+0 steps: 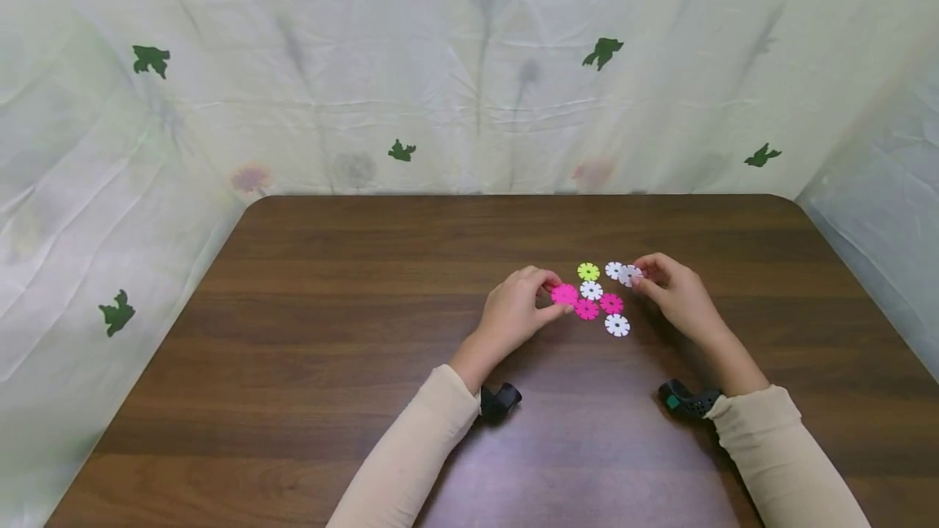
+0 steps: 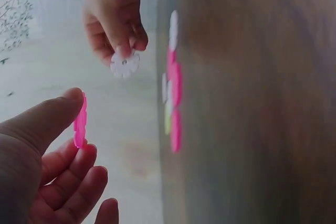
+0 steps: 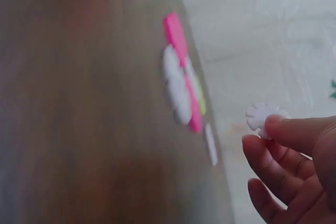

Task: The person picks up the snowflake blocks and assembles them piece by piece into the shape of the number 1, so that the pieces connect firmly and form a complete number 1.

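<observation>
Cream sleeves reach in from the near edge of the dark wooden bench [image 1: 330, 267], each forearm angled inward toward a small cluster of notched discs right of centre. On the left, the left hand [image 1: 513, 312] is raised just above the bench with its wrist bent and knuckles up; its grip pinches a pink disc [image 1: 564, 294] between thumb and curled fingers. The left wrist view shows that disc [image 2: 80, 121] edge-on, held by the thumb tip and the fingertips [image 2: 86, 153].

Just right of it, flat on the bench, lie a second pink disc [image 1: 586, 310], a white disc [image 1: 591, 290], a yellow-green disc [image 1: 588, 271], a third pink disc [image 1: 611, 303] and a lower white disc [image 1: 617, 325], close together, several touching. Another white disc [image 1: 612, 270] sits at the cluster's far right edge.

Further right, the right hand [image 1: 675, 292] hovers with fingers curled and palm turned toward the cluster; its grip pinches a held white disc [image 1: 629, 275] between thumb and forefinger, just beside the far white one. The right wrist view shows this disc [image 3: 262, 116] clear of the bench, held at its rim.
</observation>
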{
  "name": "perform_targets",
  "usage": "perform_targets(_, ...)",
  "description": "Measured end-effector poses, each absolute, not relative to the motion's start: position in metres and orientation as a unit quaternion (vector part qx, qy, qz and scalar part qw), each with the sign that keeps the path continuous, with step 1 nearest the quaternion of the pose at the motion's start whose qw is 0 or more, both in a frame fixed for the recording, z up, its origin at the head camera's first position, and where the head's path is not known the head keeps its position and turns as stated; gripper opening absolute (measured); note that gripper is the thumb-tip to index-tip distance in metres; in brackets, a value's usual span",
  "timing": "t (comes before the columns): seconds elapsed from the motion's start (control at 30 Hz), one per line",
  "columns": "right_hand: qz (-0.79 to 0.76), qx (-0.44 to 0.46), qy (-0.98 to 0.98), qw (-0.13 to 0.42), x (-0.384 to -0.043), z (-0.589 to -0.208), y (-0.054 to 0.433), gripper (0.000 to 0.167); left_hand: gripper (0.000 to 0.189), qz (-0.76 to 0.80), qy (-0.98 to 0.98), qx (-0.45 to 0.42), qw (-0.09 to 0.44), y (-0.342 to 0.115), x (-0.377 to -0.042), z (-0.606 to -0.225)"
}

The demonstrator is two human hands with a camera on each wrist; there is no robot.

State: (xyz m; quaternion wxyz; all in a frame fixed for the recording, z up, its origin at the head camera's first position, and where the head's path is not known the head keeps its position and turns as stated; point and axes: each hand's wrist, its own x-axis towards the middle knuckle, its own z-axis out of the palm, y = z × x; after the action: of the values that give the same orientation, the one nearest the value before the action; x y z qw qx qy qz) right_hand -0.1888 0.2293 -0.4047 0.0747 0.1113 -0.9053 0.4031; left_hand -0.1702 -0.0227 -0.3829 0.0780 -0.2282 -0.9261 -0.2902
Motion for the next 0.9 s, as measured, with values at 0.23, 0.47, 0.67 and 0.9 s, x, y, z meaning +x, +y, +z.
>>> perform_targets(0.23, 0.421, 0.154, -0.889, 0.094, -0.187, -0.384, 0.211, 0.019, 0.031, -0.311, -0.914, -0.224, 0.130, -0.045, -0.173, -0.373)
perform_targets(0.47, 0.452, 0.194, -0.866, 0.092, -0.184, -0.363, 0.189, 0.017, 0.030, -0.323, -0.895, -0.243, 0.191, -0.063, -0.175, -0.366)
perform_targets(0.67, 0.449, 0.221, -0.860, 0.103, -0.182, -0.353, 0.172, 0.014, 0.029, -0.324, -0.886, -0.260, 0.209, -0.072, -0.174, -0.365)
perform_targets(0.9, 0.455, 0.246, -0.850, 0.097, -0.181, -0.352, 0.153, 0.014, 0.031, -0.324, -0.880, -0.267, 0.222, -0.079, -0.173, -0.365)
